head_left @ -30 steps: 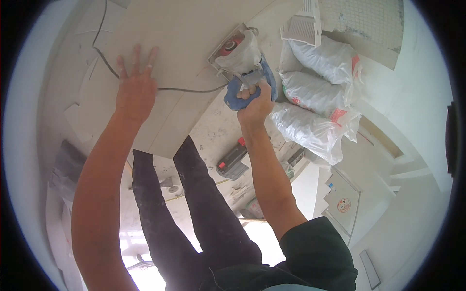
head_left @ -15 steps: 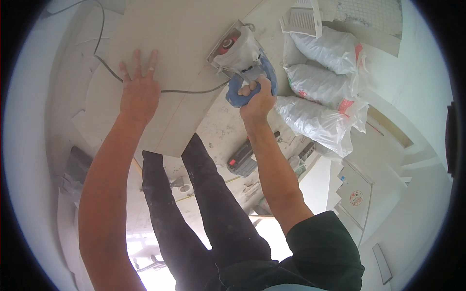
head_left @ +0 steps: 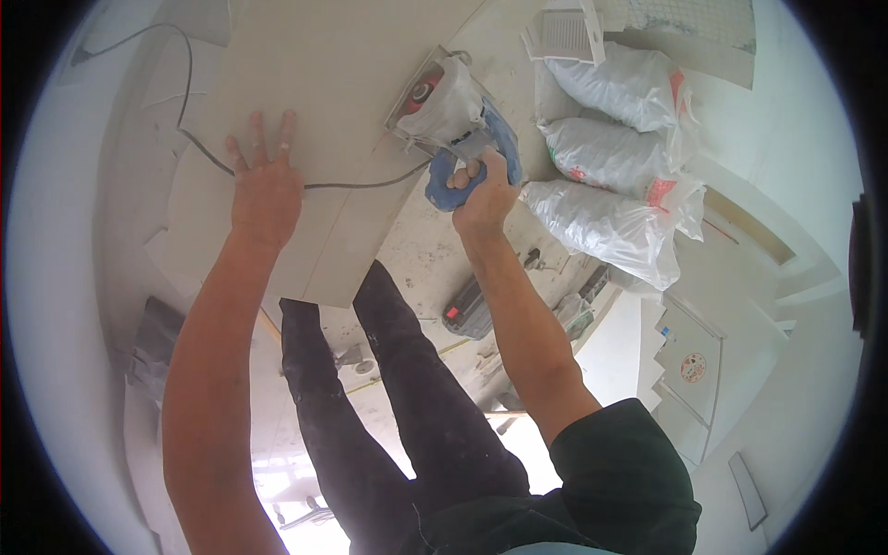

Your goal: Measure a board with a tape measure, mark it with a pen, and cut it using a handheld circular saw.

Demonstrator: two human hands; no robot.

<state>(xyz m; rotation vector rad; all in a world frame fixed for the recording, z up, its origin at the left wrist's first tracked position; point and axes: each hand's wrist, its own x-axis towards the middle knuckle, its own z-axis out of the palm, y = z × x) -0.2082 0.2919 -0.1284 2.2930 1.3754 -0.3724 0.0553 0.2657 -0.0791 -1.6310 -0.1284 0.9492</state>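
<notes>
My left hand lies flat on a large beige board, fingers spread. My right hand is wrapped round the blue handle of a dusty circular saw. The saw's flat metal base rests at the board's right edge, and whitish plastic covers part of its body. A red part with a round centre shows at its left side. I cannot see the blade. From the saw a dark cable runs left across the board, past my left hand. A thin line is marked along the board.
Stuffed white plastic bags lie to the right, with a white slatted piece behind them. A black and red tool lies on the dusty floor beside my right forearm. My legs are at the board's near edge.
The whole view has turned slightly. My left hand stays flat on the board and my right hand keeps its grip on the saw, which shows little movement against the board.
</notes>
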